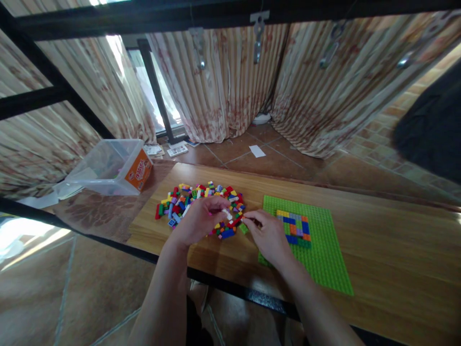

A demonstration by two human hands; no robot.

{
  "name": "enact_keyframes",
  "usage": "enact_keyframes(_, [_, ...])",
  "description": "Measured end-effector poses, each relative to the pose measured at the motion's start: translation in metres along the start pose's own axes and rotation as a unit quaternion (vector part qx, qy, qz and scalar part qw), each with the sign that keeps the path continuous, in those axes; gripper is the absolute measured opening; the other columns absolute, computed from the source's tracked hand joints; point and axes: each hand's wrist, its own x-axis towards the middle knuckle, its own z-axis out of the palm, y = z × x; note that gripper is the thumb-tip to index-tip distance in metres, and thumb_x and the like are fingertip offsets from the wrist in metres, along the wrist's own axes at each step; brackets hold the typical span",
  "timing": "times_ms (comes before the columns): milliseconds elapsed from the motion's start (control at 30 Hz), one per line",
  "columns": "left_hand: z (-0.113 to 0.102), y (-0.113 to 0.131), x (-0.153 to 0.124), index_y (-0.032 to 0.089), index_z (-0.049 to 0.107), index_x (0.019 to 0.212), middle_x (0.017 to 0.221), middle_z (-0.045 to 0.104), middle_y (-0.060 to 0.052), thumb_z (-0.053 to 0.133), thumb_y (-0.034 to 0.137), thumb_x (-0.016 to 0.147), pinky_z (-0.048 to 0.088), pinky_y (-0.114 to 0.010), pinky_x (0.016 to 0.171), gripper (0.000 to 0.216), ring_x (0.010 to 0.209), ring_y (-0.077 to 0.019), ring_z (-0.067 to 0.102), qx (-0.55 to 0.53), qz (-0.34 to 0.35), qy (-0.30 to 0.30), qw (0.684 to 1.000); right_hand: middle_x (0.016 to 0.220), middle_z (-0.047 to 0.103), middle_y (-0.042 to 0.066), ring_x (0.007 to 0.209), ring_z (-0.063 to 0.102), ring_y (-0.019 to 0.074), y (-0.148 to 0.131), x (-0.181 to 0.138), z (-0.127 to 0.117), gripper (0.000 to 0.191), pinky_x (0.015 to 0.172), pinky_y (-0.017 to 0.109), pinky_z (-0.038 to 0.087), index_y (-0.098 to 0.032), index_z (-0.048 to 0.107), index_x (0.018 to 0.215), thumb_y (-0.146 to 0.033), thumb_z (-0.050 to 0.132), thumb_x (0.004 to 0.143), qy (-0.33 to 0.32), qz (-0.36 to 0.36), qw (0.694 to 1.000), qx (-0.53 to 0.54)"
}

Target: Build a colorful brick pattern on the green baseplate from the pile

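Note:
A loose pile of toy building bricks (182, 204) in many colours lies on the wooden table. My left hand (198, 218) is over the pile's near side, its thumb and fingers curled around a white brick (227, 214). Just right of it, my right hand (268, 235) pinches thumb and forefinger together by the pile's right edge; a small reddish bit shows at the fingertips, too small to name. Beside that hand is a green baseplate (324, 259), partly covered by my wrist. On it sits a flat block of joined bricks (297, 229) in yellow, blue, orange, purple and green.
The wooden table (389, 250) has a dark front edge. A clear plastic bin (108, 163) with an orange label stands on a brown cloth at the left. Striped curtains (223, 86) hang behind, and papers (257, 151) lie on the tiled floor. Something dark is at far right.

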Motion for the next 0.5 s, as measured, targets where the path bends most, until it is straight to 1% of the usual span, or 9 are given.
enact_keyframes(100, [-0.002, -0.002, 0.001, 0.016, 0.069, 0.099, 0.091, 0.075, -0.004, 0.065, 0.024, 0.079, 0.055, -0.033, 0.083, 0.022, 0.087, -0.0195, 0.07, -0.006, -0.006, -0.015, 1.0, 0.085, 0.073, 0.004, 0.077, 0.066, 0.0183, -0.003, 0.001, 0.009, 0.015, 0.074, 0.032, 0.049, -0.021, 0.074, 0.088, -0.025, 0.059, 0.089, -0.004, -0.017, 1.0, 0.015])
enact_keyframes(200, [-0.002, 0.001, 0.002, 0.017, 0.069, 0.098, 0.093, 0.076, -0.005, 0.064, 0.025, 0.079, 0.056, -0.033, 0.084, 0.021, 0.089, -0.0198, 0.071, -0.009, -0.001, -0.022, 1.0, 0.098, 0.075, 0.004, 0.089, 0.069, 0.0176, -0.007, 0.001, 0.014, 0.016, 0.084, 0.031, 0.051, -0.022, 0.072, 0.098, -0.023, 0.059, 0.088, 0.012, -0.014, 0.998, 0.063])
enact_keyframes(267, [0.0, 0.004, 0.002, 0.016, 0.07, 0.097, 0.094, 0.076, -0.005, 0.064, 0.026, 0.08, 0.056, -0.034, 0.086, 0.02, 0.089, -0.0198, 0.072, -0.003, 0.004, -0.026, 1.0, 0.104, 0.075, 0.004, 0.094, 0.069, 0.0171, -0.009, 0.0, 0.012, 0.02, 0.088, 0.031, 0.051, -0.022, 0.071, 0.104, -0.023, 0.059, 0.089, 0.027, -0.01, 0.996, 0.083])
enact_keyframes(367, [0.007, 0.008, 0.002, 0.016, 0.069, 0.097, 0.093, 0.076, -0.005, 0.065, 0.025, 0.08, 0.057, -0.035, 0.086, 0.02, 0.089, -0.0199, 0.072, -0.013, 0.016, -0.026, 0.999, 0.103, 0.075, 0.005, 0.091, 0.069, 0.0167, -0.014, -0.002, 0.006, 0.02, 0.085, 0.03, 0.052, -0.022, 0.071, 0.105, -0.026, 0.057, 0.091, 0.026, -0.013, 0.995, 0.093])
enact_keyframes(500, [0.023, 0.008, 0.005, 0.015, 0.067, 0.102, 0.099, 0.075, -0.007, 0.064, 0.024, 0.082, 0.057, -0.036, 0.088, 0.022, 0.093, -0.0203, 0.071, -0.032, 0.04, -0.022, 0.998, 0.096, 0.073, 0.005, 0.085, 0.067, 0.0163, -0.018, -0.006, -0.002, 0.019, 0.078, 0.029, 0.051, -0.022, 0.071, 0.101, -0.028, 0.057, 0.092, 0.007, -0.028, 0.996, 0.087])
